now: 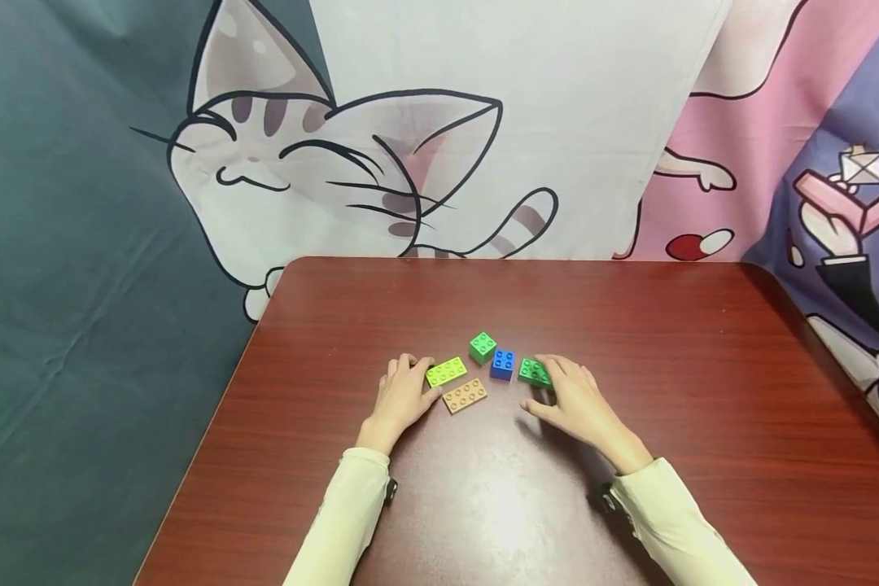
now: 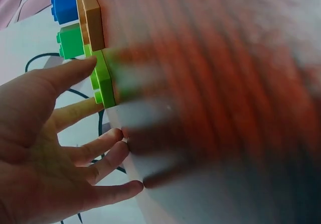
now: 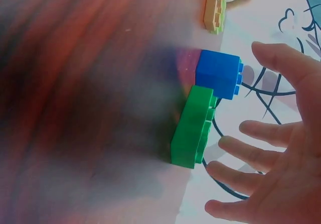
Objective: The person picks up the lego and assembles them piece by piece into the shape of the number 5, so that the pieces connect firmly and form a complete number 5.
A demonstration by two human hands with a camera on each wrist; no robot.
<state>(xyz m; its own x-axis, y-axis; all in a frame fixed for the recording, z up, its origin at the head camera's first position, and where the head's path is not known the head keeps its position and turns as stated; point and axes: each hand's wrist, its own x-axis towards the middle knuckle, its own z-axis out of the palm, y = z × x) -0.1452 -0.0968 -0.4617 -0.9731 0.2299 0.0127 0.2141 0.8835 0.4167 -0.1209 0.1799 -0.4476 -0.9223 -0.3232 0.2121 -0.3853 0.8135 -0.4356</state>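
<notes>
Cream-sleeved, the left hand is open with fingers spread, thumb and forefinger about the thin lime block, left of the blue block; whether they touch it is not clear. The right hand, also widely open, holds nothing beside the long green block, right of the blue block. Smooth, studded plastic too: tan block front-left, squarish green block back-left of the blue block. Wood-grained table shines.
</notes>
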